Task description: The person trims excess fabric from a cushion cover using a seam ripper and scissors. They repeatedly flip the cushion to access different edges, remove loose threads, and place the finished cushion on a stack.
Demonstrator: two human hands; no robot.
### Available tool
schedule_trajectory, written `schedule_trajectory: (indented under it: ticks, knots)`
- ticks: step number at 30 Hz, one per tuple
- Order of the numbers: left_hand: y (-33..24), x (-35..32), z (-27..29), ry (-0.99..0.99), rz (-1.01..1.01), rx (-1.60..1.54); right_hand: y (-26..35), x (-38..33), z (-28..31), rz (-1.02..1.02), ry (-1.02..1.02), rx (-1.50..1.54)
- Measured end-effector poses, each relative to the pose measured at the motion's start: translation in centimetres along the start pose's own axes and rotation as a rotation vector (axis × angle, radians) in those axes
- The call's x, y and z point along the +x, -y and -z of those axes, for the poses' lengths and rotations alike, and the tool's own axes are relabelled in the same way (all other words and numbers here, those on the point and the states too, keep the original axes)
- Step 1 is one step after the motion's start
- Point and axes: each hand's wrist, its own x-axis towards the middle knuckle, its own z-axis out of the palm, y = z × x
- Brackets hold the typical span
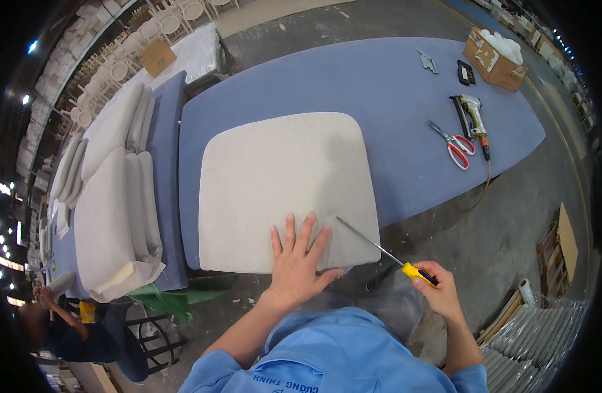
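A cream fabric-covered seat cushion (pixel 275 170) lies flat on the blue-covered table (pixel 301 72), its near edge toward me. My left hand (pixel 298 262) rests on the cushion near that edge, fingers spread and palm down. Gripped in my right hand (pixel 438 288) is a screwdriver (pixel 376 247) with a yellow and black handle and a long thin shaft. Its tip meets or hovers just over the fabric, right of my left fingertips; contact cannot be told for certain.
Red-handled scissors (pixel 457 147), a staple gun (pixel 472 118) with a hose, a black case (pixel 465 73), metal strips (pixel 427 61) and a carton (pixel 495 59) sit at the table's right. Stacked cushions (pixel 111 203) stand left. Another person (pixel 85 334) is at lower left.
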Motion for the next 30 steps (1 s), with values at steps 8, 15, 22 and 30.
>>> schedule_trajectory:
  ticks: [8, 15, 22, 30]
  knots:
    - [-1.3, 1.1, -0.3, 0.043, 0.075, 0.125, 4.4, 1.2, 0.7, 0.129, 0.114, -0.505]
    - [-1.5, 1.4, -0.9, 0.036, 0.107, 0.146, 6.7, 1.7, 0.7, 0.247, 0.067, -0.482]
    - [-1.3, 1.3, -1.1, 0.053, 0.109, 0.164, 11.1, 2.6, 1.8, 0.256, 0.165, -0.681]
    - [-1.0, 1.1, -1.3, 0.041, 0.116, 0.145, 14.4, 3.4, 1.6, 0.339, 0.153, -0.867]
